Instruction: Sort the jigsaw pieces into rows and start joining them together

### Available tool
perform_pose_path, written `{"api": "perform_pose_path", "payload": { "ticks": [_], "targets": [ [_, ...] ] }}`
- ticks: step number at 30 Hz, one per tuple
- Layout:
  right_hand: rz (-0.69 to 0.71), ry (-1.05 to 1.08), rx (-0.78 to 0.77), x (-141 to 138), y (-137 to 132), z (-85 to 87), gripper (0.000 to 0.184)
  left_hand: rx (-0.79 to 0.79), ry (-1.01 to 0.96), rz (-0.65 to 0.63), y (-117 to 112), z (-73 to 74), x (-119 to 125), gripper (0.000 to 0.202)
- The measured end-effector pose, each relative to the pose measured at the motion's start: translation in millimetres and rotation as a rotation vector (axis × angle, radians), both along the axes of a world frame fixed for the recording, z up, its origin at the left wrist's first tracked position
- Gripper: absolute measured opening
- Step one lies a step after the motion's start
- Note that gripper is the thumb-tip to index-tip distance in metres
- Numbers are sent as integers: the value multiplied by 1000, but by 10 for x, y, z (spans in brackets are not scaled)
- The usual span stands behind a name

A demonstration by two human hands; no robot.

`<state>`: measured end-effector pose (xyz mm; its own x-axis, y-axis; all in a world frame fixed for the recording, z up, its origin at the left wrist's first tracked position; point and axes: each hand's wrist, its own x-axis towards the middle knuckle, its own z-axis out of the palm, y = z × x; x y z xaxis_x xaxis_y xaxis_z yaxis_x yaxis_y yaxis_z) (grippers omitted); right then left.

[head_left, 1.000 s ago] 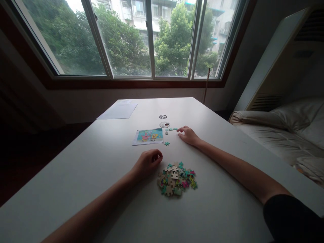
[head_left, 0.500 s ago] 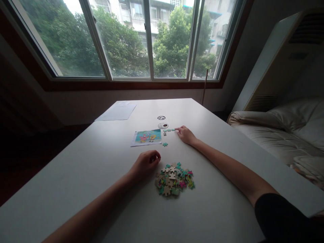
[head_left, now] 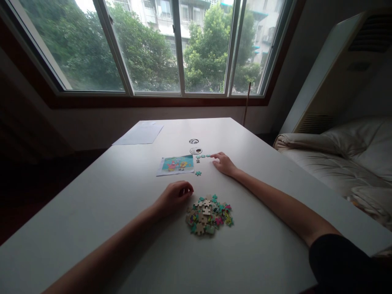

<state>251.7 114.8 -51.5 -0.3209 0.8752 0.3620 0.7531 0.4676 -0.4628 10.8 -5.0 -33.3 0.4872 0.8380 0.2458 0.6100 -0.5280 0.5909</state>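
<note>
My right hand (head_left: 225, 164) reaches to the far side, index finger out, its tip touching the end of a short row of teal puzzle pieces (head_left: 203, 156). The thumb is held apart below it. My left hand (head_left: 174, 194) rests on the table, fingers loosely curled with nothing visible in them. Just right of it lies a heap of loose puzzle pieces (head_left: 210, 216), some face up in teal, pink and yellow, others showing plain backs. A single teal piece (head_left: 198, 173) and a small dark-patterned piece (head_left: 198, 161) lie beside the printed cartoon picture (head_left: 176, 164).
The white table (head_left: 263, 253) carries two round patterned spots (head_left: 196, 151) beyond the row. White paper sheets (head_left: 139, 134) lie at its far left corner. A pale sofa (head_left: 330, 159) stands to the right, and a window (head_left: 180, 53) is behind the table.
The whole view has shifted very slightly. Both hands stay almost in place, my right index finger still at the row's end.
</note>
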Motion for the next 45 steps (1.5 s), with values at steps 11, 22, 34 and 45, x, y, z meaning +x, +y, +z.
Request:
{"api": "perform_pose_path", "payload": {
  "ticks": [11,22,34,45],
  "targets": [
    [236,228,-217,6,-841,106,19,-221,68,-328,-79,161,52,23],
    [357,279,-159,-91,-974,111,17,-132,-28,-155,-46,87,100,18],
    [475,259,91,-171,-1127,127,14,-490,-529,-118,-13,-31,171,27],
    [156,407,204,8,-942,146,17,-296,-183,-41,-3,35,0,18]
  ]
}}
